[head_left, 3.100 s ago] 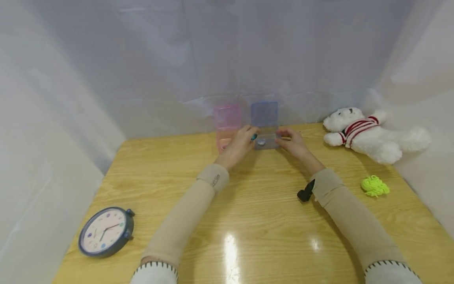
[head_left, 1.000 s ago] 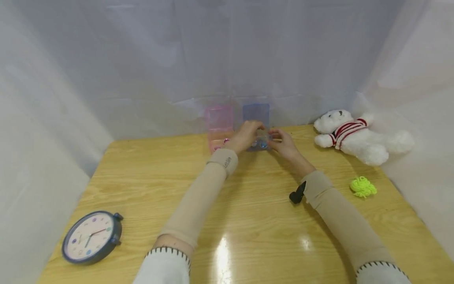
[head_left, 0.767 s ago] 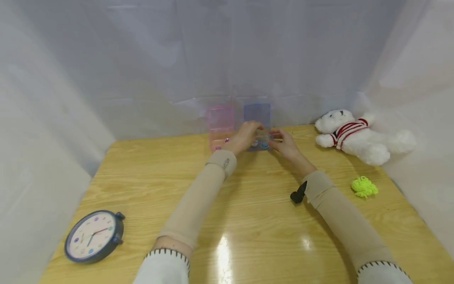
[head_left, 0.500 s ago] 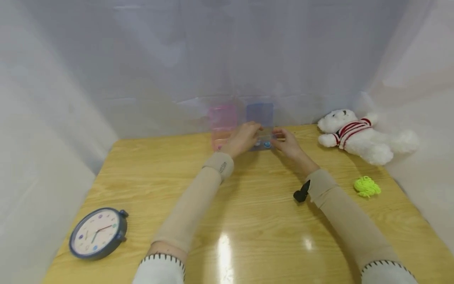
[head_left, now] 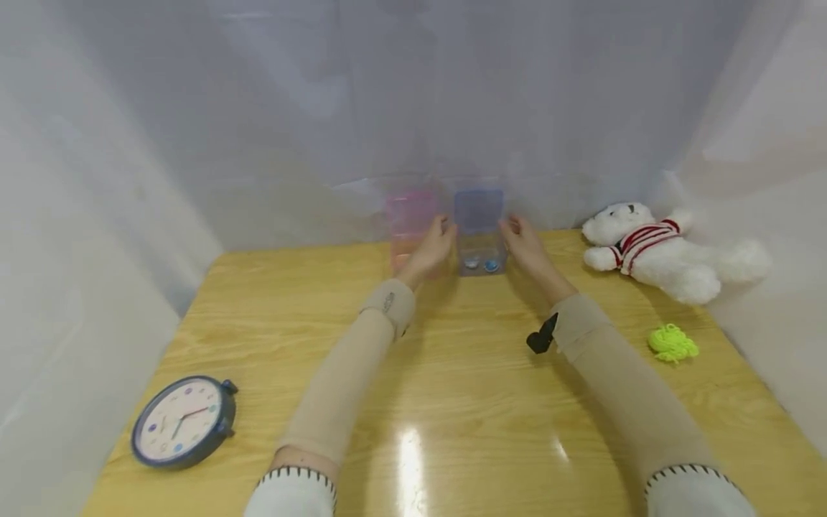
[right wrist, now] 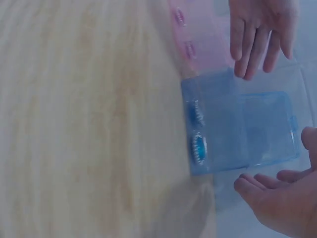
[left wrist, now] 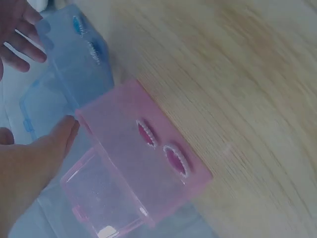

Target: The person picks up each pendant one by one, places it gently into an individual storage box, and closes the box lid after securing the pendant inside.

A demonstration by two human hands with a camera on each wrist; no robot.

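Observation:
A see-through blue box (head_left: 482, 250) stands at the back of the table, its lid (right wrist: 270, 129) raised. Two oval gems with pale beaded rims sit along its front, one bright blue (right wrist: 199, 148) and one less distinct (right wrist: 198, 113). Left of it is a matching pink box (left wrist: 124, 134), also with its lid (left wrist: 104, 198) up, with two pink oval gems (left wrist: 176, 160) at its front. My left hand (head_left: 429, 250) hovers between the boxes, fingers extended and holding nothing. My right hand (head_left: 526, 244) is just right of the blue box, fingers loosely bent around nothing.
On the right lie a white plush bear (head_left: 672, 251) in a striped top and a bundle of neon yellow yarn (head_left: 673, 343). A round dark-blue clock (head_left: 184, 422) lies at the front left. A grey-white sheet (head_left: 291, 129) hangs behind the table.
About three seconds ago my left hand held a small blue gem by the blue box, where one gem showed; now two show. Both hands have since moved off the box, to either side.

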